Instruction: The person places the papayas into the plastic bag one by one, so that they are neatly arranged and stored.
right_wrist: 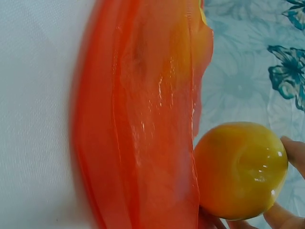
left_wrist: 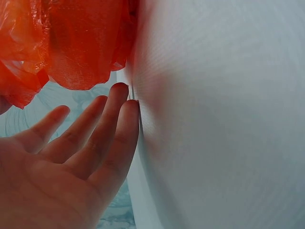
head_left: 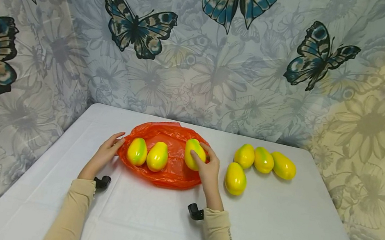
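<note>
A red plastic bag (head_left: 172, 177) lies spread on the table, its mouth facing up. Two yellow-green mangoes, a left one (head_left: 137, 151) and one beside it (head_left: 157, 156), rest inside it. My right hand (head_left: 210, 171) holds a third mango (head_left: 193, 153) over the bag's right side; in the right wrist view this mango (right_wrist: 243, 169) is beside the bag's rim, between thumb and fingers. At the bag's left edge is my left hand (head_left: 107, 152), its fingers (left_wrist: 116, 129) extended and slightly bent. Whether its thumb touches the plastic is hard to tell.
Right of the bag lie several more mangoes: a near one (head_left: 235, 179) and a row behind it, ending in a tilted one (head_left: 283, 165). The white-covered table (head_left: 147, 225) backs onto a butterfly-patterned cloth (head_left: 217, 78). Black cameras are worn on both wrists.
</note>
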Tool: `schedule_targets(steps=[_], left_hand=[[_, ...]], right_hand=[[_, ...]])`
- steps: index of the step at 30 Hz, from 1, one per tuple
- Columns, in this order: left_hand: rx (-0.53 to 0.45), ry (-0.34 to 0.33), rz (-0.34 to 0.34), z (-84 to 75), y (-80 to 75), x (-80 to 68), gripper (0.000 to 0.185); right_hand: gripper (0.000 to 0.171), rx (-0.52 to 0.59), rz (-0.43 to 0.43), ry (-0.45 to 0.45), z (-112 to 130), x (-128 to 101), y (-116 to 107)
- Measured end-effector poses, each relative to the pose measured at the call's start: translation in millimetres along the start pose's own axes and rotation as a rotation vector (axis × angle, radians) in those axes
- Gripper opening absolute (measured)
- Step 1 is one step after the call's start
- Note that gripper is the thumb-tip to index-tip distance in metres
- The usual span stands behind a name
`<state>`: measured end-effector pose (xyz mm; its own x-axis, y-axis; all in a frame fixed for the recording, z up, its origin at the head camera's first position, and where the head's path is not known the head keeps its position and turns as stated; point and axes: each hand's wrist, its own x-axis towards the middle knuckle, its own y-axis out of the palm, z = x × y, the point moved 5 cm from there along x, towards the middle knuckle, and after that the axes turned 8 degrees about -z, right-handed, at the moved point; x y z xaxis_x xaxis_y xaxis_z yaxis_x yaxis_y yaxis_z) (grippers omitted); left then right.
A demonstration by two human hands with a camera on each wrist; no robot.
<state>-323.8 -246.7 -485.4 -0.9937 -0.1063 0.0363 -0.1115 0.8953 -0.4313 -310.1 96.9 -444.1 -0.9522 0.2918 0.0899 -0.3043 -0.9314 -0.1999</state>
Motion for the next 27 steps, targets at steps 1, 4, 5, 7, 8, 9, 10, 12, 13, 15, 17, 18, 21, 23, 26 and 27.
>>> schedule_targets(steps=[1, 4, 5, 7, 8, 9, 10, 12, 13, 15, 17, 18, 21, 23, 26, 27], left_hand=[[0.0, 0.0, 0.001, -0.3, -0.2, -0.2, 0.06], [-0.011, -0.004, 0.006, -5.7, -1.3, -2.8, 0.058], [-0.01, -0.009, 0.01, -10.1, -1.9, -4.9, 0.057], [-0.007, -0.018, 0.016, -21.7, -3.2, -11.6, 0.056], [-0.009, -0.02, 0.019, -27.6, -3.8, -15.1, 0.055], [-0.004, -0.022, 0.024, -33.3, -4.3, -18.0, 0.055], [0.002, -0.026, 0.028, -38.4, -4.6, -21.1, 0.055], [0.006, -0.028, 0.032, -41.1, -4.5, -22.9, 0.055], [0.001, -0.028, 0.032, -39.6, -4.2, -21.7, 0.055], [-0.009, -0.031, 0.033, -31.4, -3.2, -16.4, 0.056], [-0.01, -0.03, 0.029, -20.2, -2.0, -9.9, 0.057], [-0.009, -0.026, 0.027, -15.1, -1.5, -7.1, 0.058], [0.004, -0.012, 0.018, -4.2, -0.3, -2.0, 0.06], [0.01, -0.005, 0.012, -1.5, 0.2, -0.8, 0.061], [0.007, 0.0, 0.006, 0.1, 0.1, -0.4, 0.062], [0.008, 0.001, 0.005, 0.1, 0.1, -0.3, 0.062]], right_hand=[[0.048, 0.001, -0.002, -0.001, 0.4, -0.3, 0.9], [0.047, -0.005, 0.0, -0.011, 1.8, -1.7, 4.4], [0.048, -0.003, 0.002, -0.017, 2.3, -2.3, 5.6], [0.048, -0.002, 0.007, -0.022, 2.4, -3.4, 8.2], [0.048, -0.002, 0.01, -0.023, 2.2, -4.1, 9.4], [0.048, -0.001, 0.011, -0.02, 1.2, -4.2, 10.5], [0.048, -0.001, 0.011, -0.019, 0.6, -4.6, 11.4], [0.049, -0.006, 0.013, -0.016, -0.7, -5.1, 13.6], [0.049, -0.007, 0.014, -0.015, -1.2, -5.5, 14.4], [0.049, -0.017, 0.016, -0.009, -1.7, -6.4, 16.1], [0.049, -0.026, 0.021, -0.007, -1.6, -7.7, 17.7], [0.049, -0.031, 0.024, -0.006, -1.7, -8.4, 18.6], [0.049, -0.05, 0.025, -0.006, -2.8, -10.0, 20.5], [0.049, -0.056, 0.027, -0.008, -4.4, -10.3, 22.1], [0.049, -0.051, 0.03, -0.014, -5.8, -10.6, 24.3], [0.049, -0.046, 0.034, -0.016, -6.1, -10.8, 25.2]])
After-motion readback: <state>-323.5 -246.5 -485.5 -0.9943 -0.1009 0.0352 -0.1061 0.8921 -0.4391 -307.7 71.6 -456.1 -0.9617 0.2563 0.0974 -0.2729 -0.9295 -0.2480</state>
